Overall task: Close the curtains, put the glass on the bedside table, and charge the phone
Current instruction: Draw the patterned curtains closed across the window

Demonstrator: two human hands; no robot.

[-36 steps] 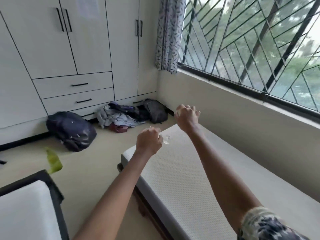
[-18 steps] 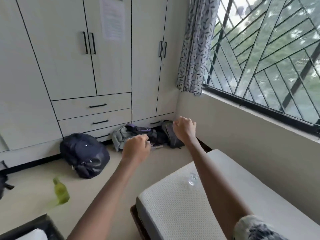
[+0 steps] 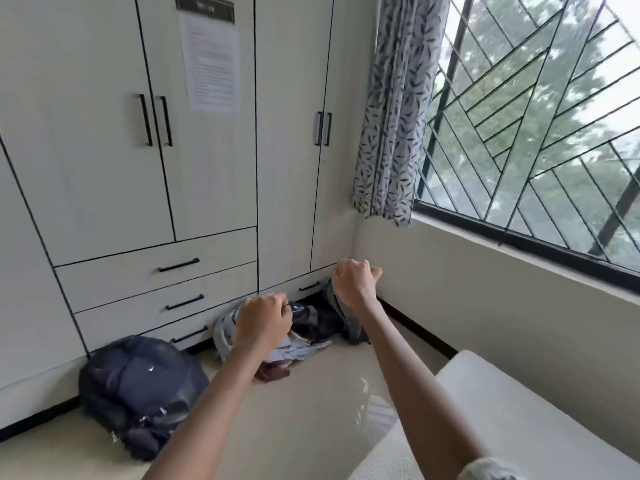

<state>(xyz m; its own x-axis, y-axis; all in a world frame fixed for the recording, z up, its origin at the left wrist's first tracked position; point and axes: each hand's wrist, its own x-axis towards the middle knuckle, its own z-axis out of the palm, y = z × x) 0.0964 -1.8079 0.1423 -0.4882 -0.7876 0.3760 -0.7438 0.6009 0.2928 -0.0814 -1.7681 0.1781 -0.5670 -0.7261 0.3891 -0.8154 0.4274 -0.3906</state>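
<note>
Curtain (image 3: 391,116) fabric hangs gathered in one narrow upright bunch at the left end of the window (image 3: 536,133), at about one o'clock in the view, its hem level with the sill corner. Both hands are raised before the wardrobe (image 3: 207,168), fingers curled into fists with nothing in either. The right hand (image 3: 355,280) sits almost straight below the bunch, so the fabric lies at twelve o'clock from it, well apart. The left hand (image 3: 263,322) is lower, toward eight o'clock of the right, and farther off. The right looks better placed to reach up, and the pull would probably run toward three o'clock. A faint clear shape, probably the glass (image 3: 375,407), stands at the mattress (image 3: 502,410) corner beside the right forearm.
</note>
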